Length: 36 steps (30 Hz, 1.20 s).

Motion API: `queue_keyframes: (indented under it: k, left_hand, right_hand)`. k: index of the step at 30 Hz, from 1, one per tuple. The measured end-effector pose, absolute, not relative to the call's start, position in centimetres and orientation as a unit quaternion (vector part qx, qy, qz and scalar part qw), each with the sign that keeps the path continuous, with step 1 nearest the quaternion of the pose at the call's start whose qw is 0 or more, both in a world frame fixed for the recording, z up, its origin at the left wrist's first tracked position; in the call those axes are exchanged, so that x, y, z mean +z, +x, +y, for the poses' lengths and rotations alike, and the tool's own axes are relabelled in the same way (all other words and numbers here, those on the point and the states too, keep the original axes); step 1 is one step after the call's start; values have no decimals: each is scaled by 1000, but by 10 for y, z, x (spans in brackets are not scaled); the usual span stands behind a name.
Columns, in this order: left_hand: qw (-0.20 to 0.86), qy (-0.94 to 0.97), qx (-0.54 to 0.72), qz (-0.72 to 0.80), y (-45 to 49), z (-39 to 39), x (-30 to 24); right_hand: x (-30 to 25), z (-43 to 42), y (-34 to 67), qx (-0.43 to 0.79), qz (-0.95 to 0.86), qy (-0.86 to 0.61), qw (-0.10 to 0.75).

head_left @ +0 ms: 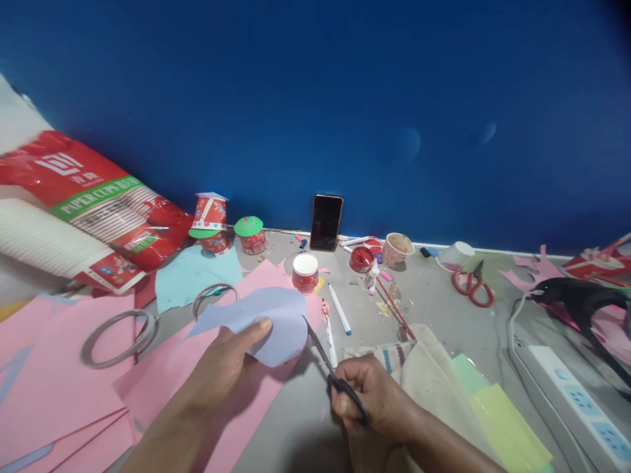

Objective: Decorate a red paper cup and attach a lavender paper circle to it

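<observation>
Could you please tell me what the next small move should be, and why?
Probably a small snip along the rounded edge of the lilac paper: the left hand holds it, and the right hand has scissors at that edge.

Dim light casts soft shadows on the table (428, 289) and faint glare on the blue wall (296, 98).

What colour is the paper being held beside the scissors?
The paper is pale lavender-blue; the head view shows it best.
</observation>
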State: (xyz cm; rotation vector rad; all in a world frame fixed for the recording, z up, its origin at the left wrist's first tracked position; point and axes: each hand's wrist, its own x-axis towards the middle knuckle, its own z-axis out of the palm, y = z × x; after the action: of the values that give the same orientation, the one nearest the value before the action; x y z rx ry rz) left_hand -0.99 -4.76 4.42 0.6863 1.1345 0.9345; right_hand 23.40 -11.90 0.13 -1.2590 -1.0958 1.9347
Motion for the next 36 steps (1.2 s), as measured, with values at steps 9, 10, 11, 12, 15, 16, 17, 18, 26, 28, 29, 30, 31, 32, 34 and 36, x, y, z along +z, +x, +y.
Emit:
queue_keyframes:
  k: [9,10,11,12,15,16,17,18,26,28,29,30,31,32,34,36]
  left_hand:
    - [681,327,426,498,-5,-54,54]
    - [684,326,425,495,-5,-54,53]
    - [686,328,423,493,-5,-54,52]
    - [689,332,419,489,-7,-53,50]
    - [695,342,411,481,-12,-50,43]
    - [696,344,409,480,-13,-49,42]
    - [695,344,409,482,-14,-48,41]
    - [691,343,411,486,-14,-47,40]
    - [675,313,486,458,-7,-39,46]
    - [672,320,484,461,-6,-39,46]
    - [674,320,480,462,-6,-40,45]
    - [676,318,477,463,-5,-41,45]
    - [681,315,473,462,-4,-42,45]
    - [684,312,471,462,-4,-42,45]
    - [688,307,470,459,-2,-44,45]
    - [691,303,471,456,0,-44,45]
  right_hand:
    - [-1,-119,234,734,-404,-467,282]
    - [-1,-120,234,734,-404,-467,283]
    - [-1,-120,234,733,-404,-467,284]
    - [-1,-120,234,733,-404,-467,286]
    - [-1,-119,234,734,-398,-468,289]
    - [0,-119,234,734,-396,-469,290]
    - [0,-119,234,734,-395,-470,290]
    - [1,-119,234,733,-395,-471,290]
    - [4,-118,233,729,-392,-485,282]
    - [2,-118,233,730,-392,-484,281]
    - [2,-118,233,731,-391,-483,282]
    - [1,-118,233,731,-392,-482,283]
    - [0,-118,233,731,-392,-480,285]
    - [-1,-118,233,731,-393,-479,287]
    - [-2,-119,234,730,-397,-474,291]
    - [-2,-119,234,732,-399,-470,291]
